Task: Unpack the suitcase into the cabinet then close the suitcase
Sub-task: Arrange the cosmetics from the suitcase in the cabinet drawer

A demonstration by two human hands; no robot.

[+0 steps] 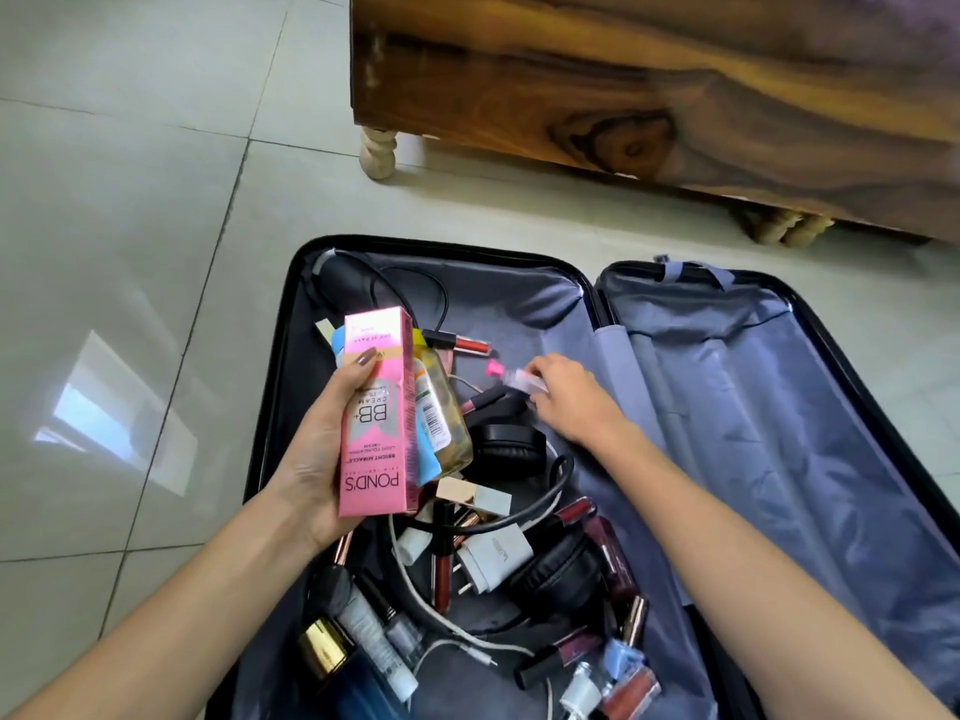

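A black suitcase (519,283) lies open on the floor, grey lining showing in both halves. Its left half holds several cosmetics, black headphones (511,452), a white charger (493,561) and cables. My left hand (317,449) holds a pink Pond's box (376,413) above the suitcase, together with a clear yellow-capped bottle (441,413) and a blue tube (428,462) pressed behind it. My right hand (563,397) reaches into the left half and pinches a small clear bottle with a pink cap (511,376). The right half (779,433) holds nothing.
A dark wooden piece of furniture (649,85) on turned legs (378,153) stands just behind the suitcase. Pale floor tiles (130,226) spread to the left. Lipsticks, a blue perfume bottle (358,688) and small bottles crowd the suitcase's near end.
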